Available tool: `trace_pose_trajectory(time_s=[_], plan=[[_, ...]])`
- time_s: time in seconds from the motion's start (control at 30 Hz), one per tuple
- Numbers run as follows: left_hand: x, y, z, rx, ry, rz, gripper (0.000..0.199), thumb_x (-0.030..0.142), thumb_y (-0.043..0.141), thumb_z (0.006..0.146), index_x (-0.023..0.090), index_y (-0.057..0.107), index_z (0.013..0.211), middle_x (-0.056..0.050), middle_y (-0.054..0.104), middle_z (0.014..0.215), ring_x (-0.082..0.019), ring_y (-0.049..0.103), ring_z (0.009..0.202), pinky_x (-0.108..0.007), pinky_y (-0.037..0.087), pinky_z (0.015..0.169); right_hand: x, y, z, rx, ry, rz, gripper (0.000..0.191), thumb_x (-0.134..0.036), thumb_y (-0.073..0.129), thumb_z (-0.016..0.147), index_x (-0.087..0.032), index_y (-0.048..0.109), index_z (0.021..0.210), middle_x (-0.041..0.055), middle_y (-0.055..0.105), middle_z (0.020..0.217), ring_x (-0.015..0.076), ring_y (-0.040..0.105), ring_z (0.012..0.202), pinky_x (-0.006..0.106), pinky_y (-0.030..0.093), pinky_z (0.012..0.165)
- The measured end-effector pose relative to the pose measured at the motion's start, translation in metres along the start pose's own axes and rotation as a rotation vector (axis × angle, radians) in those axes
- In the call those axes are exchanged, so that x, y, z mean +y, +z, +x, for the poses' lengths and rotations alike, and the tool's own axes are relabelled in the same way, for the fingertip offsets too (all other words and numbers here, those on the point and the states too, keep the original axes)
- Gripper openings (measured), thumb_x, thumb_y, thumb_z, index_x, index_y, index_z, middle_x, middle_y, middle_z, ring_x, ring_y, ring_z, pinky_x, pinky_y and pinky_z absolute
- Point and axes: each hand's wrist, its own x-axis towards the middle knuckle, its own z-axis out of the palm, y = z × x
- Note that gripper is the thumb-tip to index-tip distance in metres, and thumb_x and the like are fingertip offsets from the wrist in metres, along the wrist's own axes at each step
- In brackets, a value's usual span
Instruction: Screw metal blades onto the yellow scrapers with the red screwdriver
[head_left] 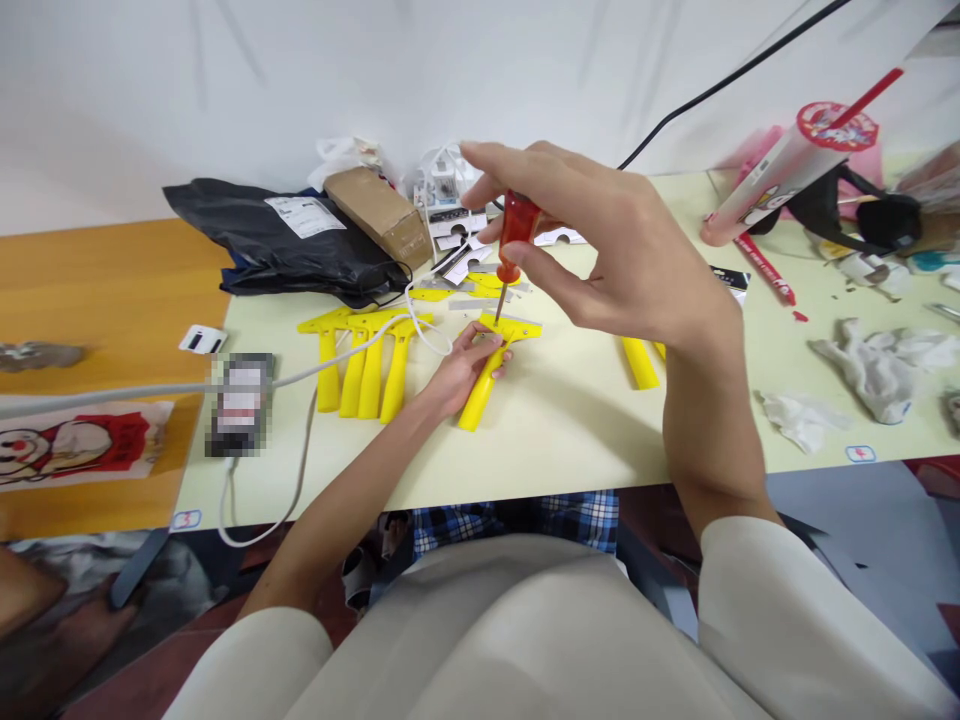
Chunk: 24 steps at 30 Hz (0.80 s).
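My right hand [600, 240] grips a red-handled screwdriver [519, 225] between thumb and fingers, some fingers stretched out. Its shaft points down, with the tip at the head of a yellow scraper [481, 392]. My left hand [466, 368] holds that scraper near its head, fingers wrapped round it, the handle slanting toward me. Left of it, several yellow scrapers [369, 375] lie side by side. Beyond the hands are flat yellow pieces [491, 283] and thin grey blades. Another yellow handle [639, 362] lies under my right forearm.
A black plastic bag [277, 240] and cardboard box [381, 215] lie at the back left. A white cable crosses near a phone [241, 405]. At the right stand a tall cup [795, 170] with a straw and crumpled tissues [870, 370]. Part of another person shows at lower left.
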Motion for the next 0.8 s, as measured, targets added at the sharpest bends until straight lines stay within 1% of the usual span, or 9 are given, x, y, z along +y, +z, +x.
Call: trace_pose_trajectory(time_s=[0.1, 0.17, 0.27, 0.37, 0.5, 0.57, 0.63, 0.7, 0.8], plan=[[0.001, 0.002, -0.001, -0.007, -0.005, 0.004, 0.043, 0.022, 0.095, 0.083, 0.023, 0.055, 0.100, -0.002, 0.070, 0.098, -0.014, 0.070, 0.080, -0.022, 0.045, 0.058, 0.006, 0.004, 0.002, 0.062, 0.000, -0.026, 0.046, -0.039, 0.066, 0.101, -0.039, 0.068, 0.148, 0.0043, 0.080, 0.119, 0.0318, 0.076, 0.106, 0.049, 0.063, 0.102], [0.000, 0.002, -0.001, -0.013, -0.005, 0.005, 0.044, 0.022, 0.095, 0.083, 0.023, 0.055, 0.100, -0.002, 0.071, 0.098, -0.014, 0.071, 0.080, -0.022, 0.045, 0.058, 0.004, 0.004, 0.002, 0.058, 0.025, -0.043, 0.044, -0.045, 0.069, 0.102, -0.040, 0.070, 0.145, 0.0042, 0.080, 0.113, 0.0314, 0.075, 0.105, 0.047, 0.062, 0.103], [-0.001, 0.000, -0.001, -0.010, -0.004, 0.005, 0.044, 0.022, 0.096, 0.082, 0.023, 0.055, 0.100, -0.002, 0.070, 0.099, -0.014, 0.071, 0.081, -0.022, 0.045, 0.058, -0.004, -0.001, 0.001, 0.005, 0.042, -0.053, 0.047, -0.040, 0.053, 0.113, -0.028, 0.063, 0.157, 0.0086, 0.076, 0.130, 0.0285, 0.070, 0.117, 0.045, 0.058, 0.112], [-0.002, -0.002, 0.001, -0.004, 0.005, 0.007, 0.044, 0.023, 0.096, 0.083, 0.022, 0.056, 0.101, -0.002, 0.070, 0.100, -0.014, 0.071, 0.082, -0.022, 0.045, 0.058, -0.008, -0.003, -0.001, -0.014, 0.007, -0.015, 0.049, -0.033, 0.046, 0.113, -0.030, 0.059, 0.161, 0.0076, 0.072, 0.143, 0.0272, 0.070, 0.124, 0.045, 0.056, 0.117], [-0.002, -0.001, 0.000, -0.021, 0.008, 0.017, 0.044, 0.024, 0.096, 0.083, 0.022, 0.056, 0.103, -0.002, 0.071, 0.102, -0.014, 0.071, 0.082, -0.022, 0.046, 0.058, -0.001, 0.002, -0.002, 0.053, 0.070, -0.031, 0.045, -0.041, 0.062, 0.106, -0.037, 0.067, 0.151, 0.0059, 0.079, 0.126, 0.0311, 0.075, 0.114, 0.048, 0.062, 0.110], [-0.001, 0.000, 0.000, -0.018, 0.003, 0.021, 0.045, 0.024, 0.096, 0.082, 0.023, 0.056, 0.103, -0.002, 0.071, 0.102, -0.014, 0.071, 0.081, -0.022, 0.046, 0.058, 0.002, 0.004, -0.002, 0.070, 0.071, -0.073, 0.044, -0.046, 0.066, 0.104, -0.038, 0.070, 0.147, 0.0064, 0.079, 0.119, 0.0321, 0.074, 0.110, 0.049, 0.063, 0.107], [-0.001, 0.000, 0.000, -0.011, -0.001, 0.019, 0.046, 0.024, 0.097, 0.081, 0.023, 0.056, 0.102, -0.002, 0.071, 0.100, -0.014, 0.071, 0.080, -0.022, 0.045, 0.058, 0.001, 0.003, -0.001, 0.067, 0.033, -0.081, 0.045, -0.043, 0.059, 0.108, -0.031, 0.068, 0.151, 0.0090, 0.078, 0.122, 0.0305, 0.072, 0.111, 0.048, 0.061, 0.107], [-0.001, 0.000, 0.000, -0.006, 0.000, 0.014, 0.047, 0.024, 0.097, 0.081, 0.023, 0.055, 0.102, -0.002, 0.070, 0.099, -0.014, 0.071, 0.081, -0.022, 0.045, 0.058, -0.003, 0.000, 0.000, 0.049, -0.008, -0.039, 0.048, -0.035, 0.052, 0.112, -0.023, 0.064, 0.157, 0.0116, 0.075, 0.133, 0.0284, 0.071, 0.117, 0.047, 0.059, 0.112], [-0.001, 0.000, 0.000, -0.001, 0.004, 0.017, 0.046, 0.024, 0.096, 0.082, 0.023, 0.055, 0.101, -0.001, 0.070, 0.098, -0.014, 0.070, 0.081, -0.022, 0.045, 0.059, -0.005, -0.002, 0.001, 0.006, 0.028, 0.001, 0.047, -0.034, 0.053, 0.111, -0.030, 0.063, 0.157, 0.0083, 0.075, 0.140, 0.0279, 0.073, 0.122, 0.046, 0.059, 0.114]])
